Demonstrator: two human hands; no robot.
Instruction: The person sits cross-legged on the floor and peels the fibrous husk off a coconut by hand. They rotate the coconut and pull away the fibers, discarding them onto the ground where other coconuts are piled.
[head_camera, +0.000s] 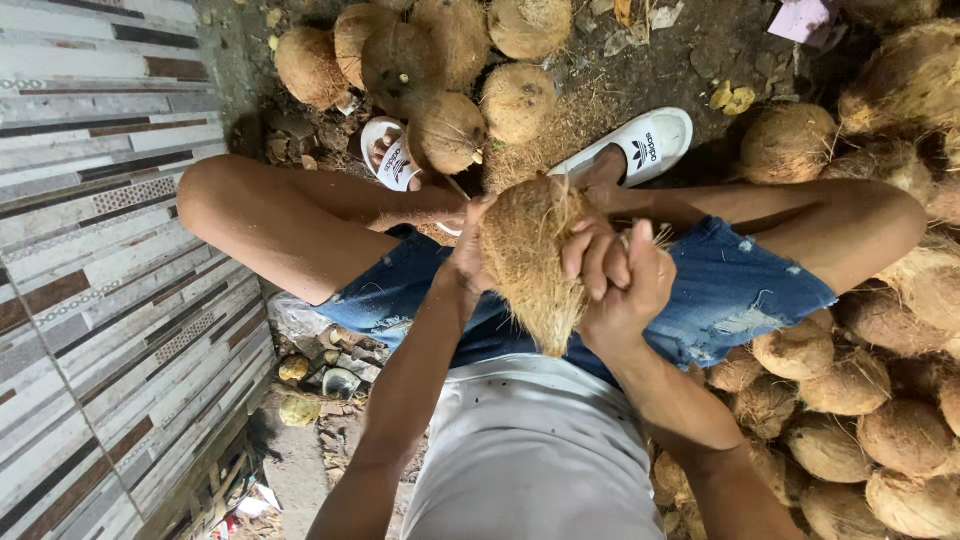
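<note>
In the head view the person sits low with both knees spread, and holds one husked coconut (528, 262) between the thighs, above the blue torn denim shorts (730, 295); the coconut is brown and fibrous, with its narrow end pointing toward the person's white shirt (530, 450). The left hand (468, 255) lies against the left side of the coconut, with the fingers pressed on the husk; it is closed around it as far as the view shows. The right hand (620, 280) is at the right side of the same coconut; its fingers are curled tightly and grip some loose fibres of the husk, and a few thin fibres stick out above the knuckles. Both feet wear white slide sandals (640, 145); the other sandal is partly hidden behind a coconut. A small heap of coconuts (420, 50) lies on the dirt ground beyond the feet; a much larger pile of coconuts (880, 400) fills the right side, just beside the right leg. On the left there is a tiled wall (100, 250) with grey and brown stripes; some small rubbish (320, 385) lies at its foot.
</note>
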